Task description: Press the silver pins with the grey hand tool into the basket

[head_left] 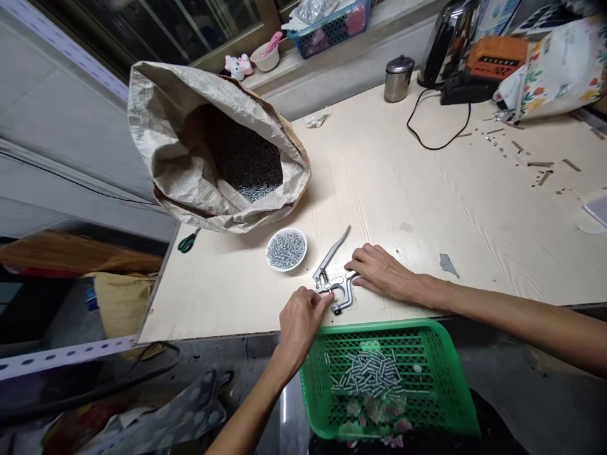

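Note:
On the table near its front edge lies a pair of silver snap-fastener pliers (pixel 345 289), its spring and curved jaw showing. My right hand (pixel 382 272) is closed around one handle, while the other handle stands apart from it, pointing away. At the jaw, my left hand (pixel 303 316) pinches with thumb and forefinger. A small reddish bit shows by the fingertips, but what they hold is too small to make out. Just beyond the pliers stands a white bowl (pixel 270 259) full of small metal pieces. Below the table edge, a green basket (pixel 455 385) carries many short, ridged metal pieces.
A large open sack (pixel 165 151) with small dark and shiny pieces stands at the back left, beside green-handled scissors (pixel 188 241). Farther right are a lidded metal canister (pixel 398 78), a kettle (pixel 446 44), a black cable (pixel 429 148) and a grey scrap (pixel 448 264).

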{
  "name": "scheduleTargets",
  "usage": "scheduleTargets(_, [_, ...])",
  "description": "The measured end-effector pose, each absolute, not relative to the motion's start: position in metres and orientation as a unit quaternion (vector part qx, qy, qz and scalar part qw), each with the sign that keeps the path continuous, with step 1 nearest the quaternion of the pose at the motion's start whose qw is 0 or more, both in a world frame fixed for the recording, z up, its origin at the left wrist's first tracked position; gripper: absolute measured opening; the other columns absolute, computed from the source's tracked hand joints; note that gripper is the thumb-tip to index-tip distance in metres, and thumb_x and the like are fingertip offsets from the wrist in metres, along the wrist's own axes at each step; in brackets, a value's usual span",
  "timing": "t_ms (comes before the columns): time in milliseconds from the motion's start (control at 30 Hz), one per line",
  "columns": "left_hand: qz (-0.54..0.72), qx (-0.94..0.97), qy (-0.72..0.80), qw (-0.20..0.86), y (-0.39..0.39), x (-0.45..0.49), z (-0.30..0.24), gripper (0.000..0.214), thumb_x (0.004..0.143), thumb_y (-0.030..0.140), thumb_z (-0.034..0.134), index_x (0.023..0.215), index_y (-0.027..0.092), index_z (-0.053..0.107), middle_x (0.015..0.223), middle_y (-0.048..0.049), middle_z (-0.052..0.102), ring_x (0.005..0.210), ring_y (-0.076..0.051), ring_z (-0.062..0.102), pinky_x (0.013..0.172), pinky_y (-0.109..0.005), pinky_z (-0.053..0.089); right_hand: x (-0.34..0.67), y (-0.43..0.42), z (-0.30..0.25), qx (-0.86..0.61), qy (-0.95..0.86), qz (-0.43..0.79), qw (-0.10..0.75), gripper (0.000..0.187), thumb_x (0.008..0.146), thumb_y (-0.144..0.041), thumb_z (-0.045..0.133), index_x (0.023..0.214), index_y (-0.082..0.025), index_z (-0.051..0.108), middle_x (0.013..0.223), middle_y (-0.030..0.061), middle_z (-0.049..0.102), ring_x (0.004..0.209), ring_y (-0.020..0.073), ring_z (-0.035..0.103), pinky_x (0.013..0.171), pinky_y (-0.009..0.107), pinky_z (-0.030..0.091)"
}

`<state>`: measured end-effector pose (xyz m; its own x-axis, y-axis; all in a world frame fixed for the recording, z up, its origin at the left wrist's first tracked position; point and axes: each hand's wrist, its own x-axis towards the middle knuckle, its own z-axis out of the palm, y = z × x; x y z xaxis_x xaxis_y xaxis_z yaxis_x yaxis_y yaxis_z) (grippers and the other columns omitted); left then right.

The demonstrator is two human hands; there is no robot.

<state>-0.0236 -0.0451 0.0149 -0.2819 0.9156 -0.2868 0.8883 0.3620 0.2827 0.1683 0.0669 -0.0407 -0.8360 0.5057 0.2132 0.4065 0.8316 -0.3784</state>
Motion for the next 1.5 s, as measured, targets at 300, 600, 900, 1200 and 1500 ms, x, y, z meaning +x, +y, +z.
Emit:
scheduleTargets(300, [0.013,0.514,0.82,0.252,-0.031,-0.019,0.003,0.027,0.081,0.041,0.063,0.066,0.018,0.06,0.073,-0.0042,0.064,0.069,-0.019,0.058,0.06,-0.028,0.031,0.163,0.065,-0.062,-0.26,-0.938,0.15,0.177,0.015,0.096,-0.024,0.049,0.093,-0.019,0.063,0.09,0.0058,0.058,0.086,0.0204,0.044,0.072,0.033,0.029])
scheduleTargets(600, [0.078,0.502,0.809,0.295,-0.053,-0.038,0.024,0.014,0.079,0.024,0.06,0.067,0.017,0.062,0.072,-0.0048,0.066,0.069,-0.019,0.06,0.064,-0.03,0.04,0.177,0.09,-0.063,-0.316,-0.911,0.169,0.206,0.026,0.099,-0.028,0.038,0.093,-0.019,0.062,0.089,0.0082,0.058,0.082,0.0208,0.044,0.07,0.033,0.03])
scheduleTargets(900, [0.102,0.592,0.776,0.192,-0.052,-0.046,0.051,0.017,0.09,0.028,0.054,0.093,0.019,0.069,0.092,-0.0051,0.068,0.078,-0.018,0.064,0.068,-0.028,0.043,0.174,0.089,-0.068,-0.333,-0.903,0.169,0.212,0.028,0.1,-0.026,0.036,0.092,-0.018,0.061,0.088,0.0084,0.059,0.081,0.0214,0.046,0.068,0.034,0.033])
scheduleTargets(1200, [0.068,0.523,0.849,0.04,0.045,-0.079,0.033,0.02,0.089,0.029,0.057,0.096,0.021,0.074,0.098,-0.0051,0.067,0.087,-0.021,0.063,0.066,-0.028,0.041,0.171,0.089,-0.074,-0.335,-0.908,0.134,0.212,0.024,0.098,-0.02,0.038,0.091,-0.019,0.061,0.087,0.008,0.059,0.081,0.0214,0.046,0.067,0.034,0.033])
scheduleTargets(1500, [0.127,0.532,0.831,0.101,0.052,-0.087,0.02,0.012,0.083,0.019,0.058,0.085,0.019,0.07,0.092,-0.0049,0.071,0.084,-0.019,0.063,0.07,-0.027,0.043,0.169,0.089,-0.071,-0.335,-0.91,0.123,0.212,0.022,0.096,-0.02,0.041,0.088,-0.019,0.061,0.087,0.0088,0.059,0.08,0.0219,0.046,0.067,0.035,0.033])
